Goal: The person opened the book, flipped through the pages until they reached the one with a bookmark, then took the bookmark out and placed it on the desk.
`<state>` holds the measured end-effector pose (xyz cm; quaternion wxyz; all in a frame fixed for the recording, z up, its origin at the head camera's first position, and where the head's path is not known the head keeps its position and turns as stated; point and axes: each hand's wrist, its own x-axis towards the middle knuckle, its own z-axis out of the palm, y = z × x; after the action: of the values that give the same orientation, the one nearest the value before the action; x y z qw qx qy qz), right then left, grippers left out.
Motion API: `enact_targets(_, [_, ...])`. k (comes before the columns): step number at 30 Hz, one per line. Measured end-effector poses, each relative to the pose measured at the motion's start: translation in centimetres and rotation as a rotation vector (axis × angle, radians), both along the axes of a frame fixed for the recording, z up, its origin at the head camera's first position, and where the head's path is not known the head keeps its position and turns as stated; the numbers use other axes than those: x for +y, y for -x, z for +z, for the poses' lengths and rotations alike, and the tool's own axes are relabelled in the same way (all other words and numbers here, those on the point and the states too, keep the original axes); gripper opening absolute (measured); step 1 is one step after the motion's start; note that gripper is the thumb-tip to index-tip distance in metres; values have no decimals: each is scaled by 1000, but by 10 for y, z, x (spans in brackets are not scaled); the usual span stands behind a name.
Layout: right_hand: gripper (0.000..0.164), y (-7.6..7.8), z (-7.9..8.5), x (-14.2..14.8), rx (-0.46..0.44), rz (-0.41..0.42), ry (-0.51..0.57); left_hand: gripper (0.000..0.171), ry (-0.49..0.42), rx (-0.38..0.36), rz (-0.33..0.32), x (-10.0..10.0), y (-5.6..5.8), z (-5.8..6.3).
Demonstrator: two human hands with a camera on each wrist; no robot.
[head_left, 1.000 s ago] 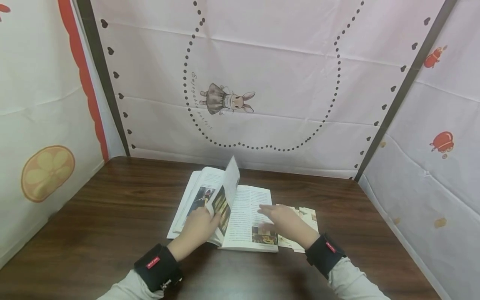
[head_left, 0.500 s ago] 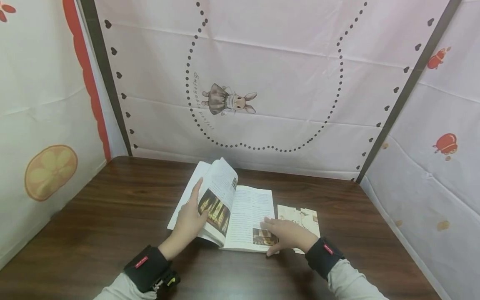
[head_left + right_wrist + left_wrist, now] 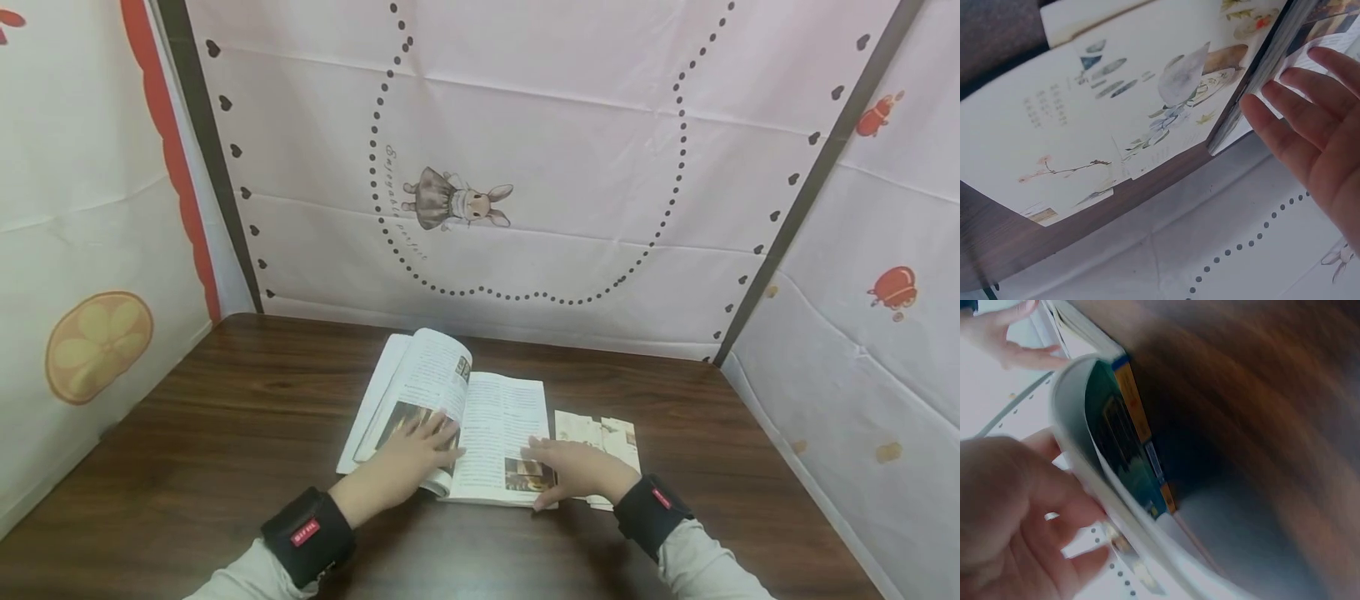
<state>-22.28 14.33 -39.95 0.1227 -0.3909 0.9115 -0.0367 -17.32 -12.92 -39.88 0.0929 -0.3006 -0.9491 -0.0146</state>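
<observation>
A thick book point(image 3: 491, 417) lies spread on the table, its left-hand pages curving up from the spine. My left hand point(image 3: 405, 462) rests with spread fingers over the photo on the left page point(image 3: 435, 379). In the left wrist view, this hand point(image 3: 1016, 506) is against the bent pages, with an orange and blue spine point(image 3: 1133, 403) below. On the lower right corner of the right page lies my right hand point(image 3: 581, 471), its fingers extended. Beside it are illustrated paper cards point(image 3: 611, 437), partly covered by that hand; the right wrist view shows their plant drawings.
The dark wood table point(image 3: 262, 417) is bounded by a pale printed cloth at the back point(image 3: 570, 183) and by cloth walls at left and right. Black bands point(image 3: 307, 537) are worn on both wrists.
The raised pages have gone over to the left and settled lower. My left hand moved from behind them onto the left page. The right hand came down to the page's lower corner.
</observation>
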Motion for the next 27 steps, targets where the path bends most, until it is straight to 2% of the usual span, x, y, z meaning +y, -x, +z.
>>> enact_targets(1, [75,-1,1,0,-2,-2,-3,47,10,-44,-19,2,-2,1])
enact_targets(2, [72,-2,1,0,1,1,-6,43,12,-73,-9,3,-3,2])
enact_targets(4, [63,-4,1,-1,27,21,-1,39,-22,-103,45,6,-4,3])
enact_targets(8, [29,-6,0,-4,121,91,55,34,-95,-96,126,9,-3,4])
enact_targets(10, [16,-5,-1,-5,181,128,92,34,-106,-71,124,9,-2,3])
enact_targets(12, [9,-4,-2,-5,266,165,99,34,-109,-47,109,10,-2,1])
enact_targets(15, [7,-2,-1,-7,429,225,79,40,-123,-51,107,11,-1,0])
enact_targets(18, [12,-1,4,-8,571,250,92,58,-138,-95,132,13,1,0])
enact_targets(21, [18,-3,11,-10,673,264,177,73,-140,-108,149,17,2,-1])
enact_targets(27, [20,-5,24,-21,872,367,370,84,-138,-31,146,25,2,-4])
